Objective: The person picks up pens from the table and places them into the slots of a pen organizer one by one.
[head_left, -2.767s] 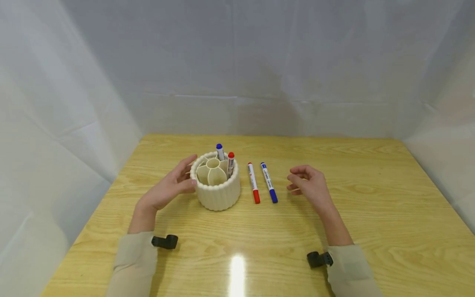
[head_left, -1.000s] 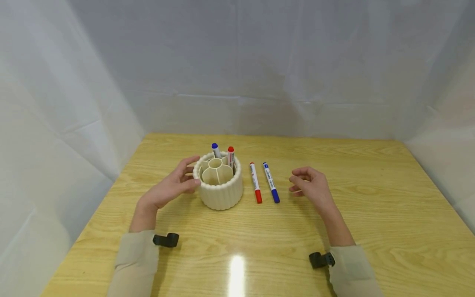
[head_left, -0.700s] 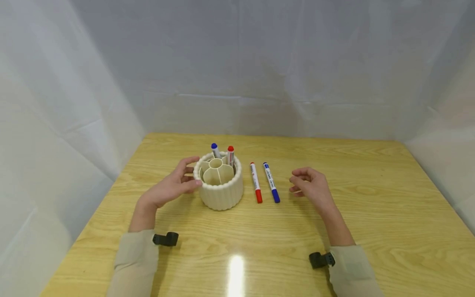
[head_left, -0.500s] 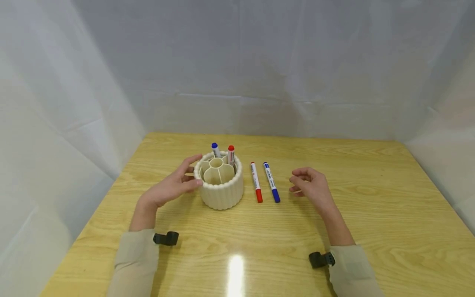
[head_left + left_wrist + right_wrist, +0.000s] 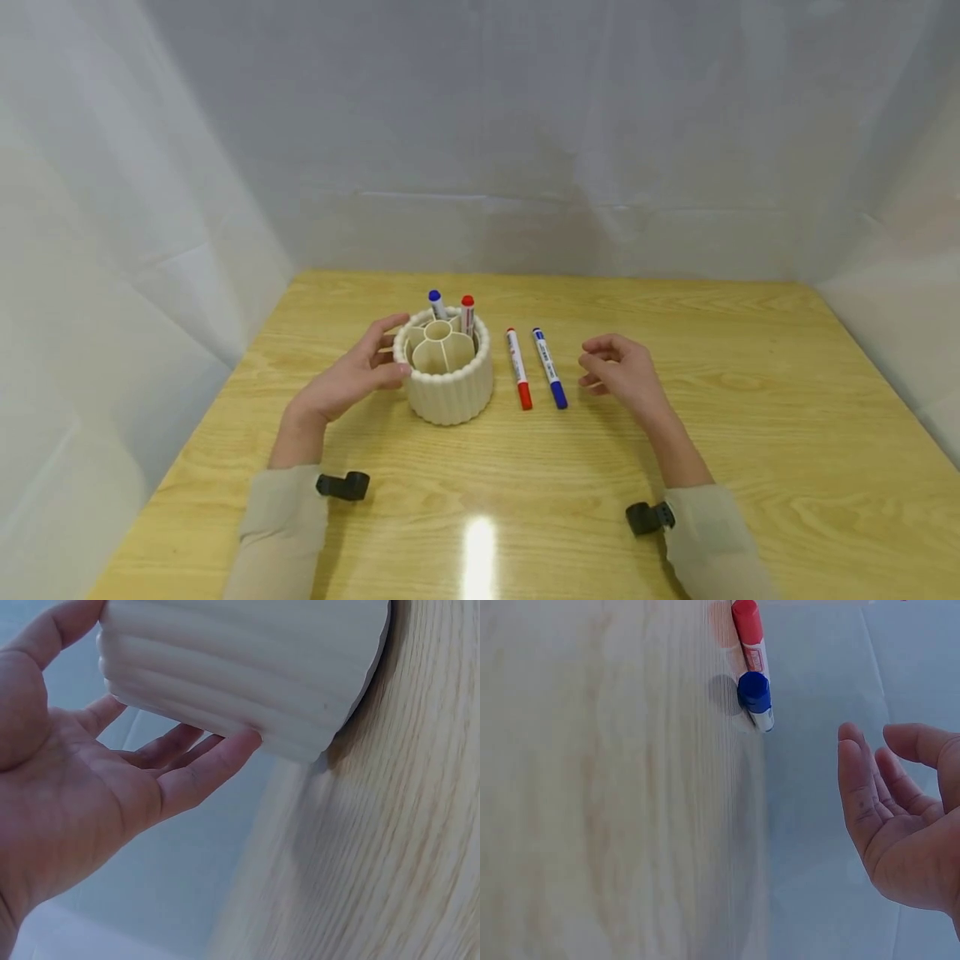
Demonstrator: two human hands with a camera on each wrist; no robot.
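Noted right hand (image 5: 622, 379) empty, fingers loosely curled, just off the table. Found 2 loose markers just to its left, parallel, long axes running near-to-far: blue-capped white marker (image 5: 549, 368) nearer, red-capped white marker (image 5: 517, 369) beyond. Left hand (image 5: 347, 382) farther off, fingers extended against cream ribbed plastic pen holder (image 5: 450, 392). Confirmed contact in left wrist view (image 5: 225, 754); seen there only the ribbed wall, not the holder's compartments.
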